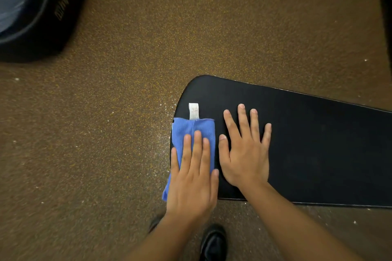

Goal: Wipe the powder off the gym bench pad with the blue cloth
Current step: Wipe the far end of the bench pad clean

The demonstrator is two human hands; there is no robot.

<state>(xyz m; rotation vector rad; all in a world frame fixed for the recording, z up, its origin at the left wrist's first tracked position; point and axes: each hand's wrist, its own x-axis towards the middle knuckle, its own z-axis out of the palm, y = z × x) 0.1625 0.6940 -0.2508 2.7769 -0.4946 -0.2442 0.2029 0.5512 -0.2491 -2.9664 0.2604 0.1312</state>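
Note:
The black gym bench pad (pixel 307 144) stretches from the frame's centre to the right edge. A folded blue cloth (pixel 197 129) with a white tag lies on the pad's rounded left end, its near corner hanging over the edge. My left hand (pixel 193 176) presses flat on the cloth with straight fingers. Just to the right, my right hand (pixel 246 150) rests flat on the bare pad, fingers spread. The pad's surface looks dark with no visible powder. White powder specks lie on the floor beside the pad's left end.
Speckled brown rubber floor (pixel 95 133) surrounds the bench. A dark padded piece of equipment (pixel 36 10) sits at the top left. A black shoe (pixel 214 243) stands below the pad near the bottom edge. A dark object (pixel 387 17) shows at the right edge.

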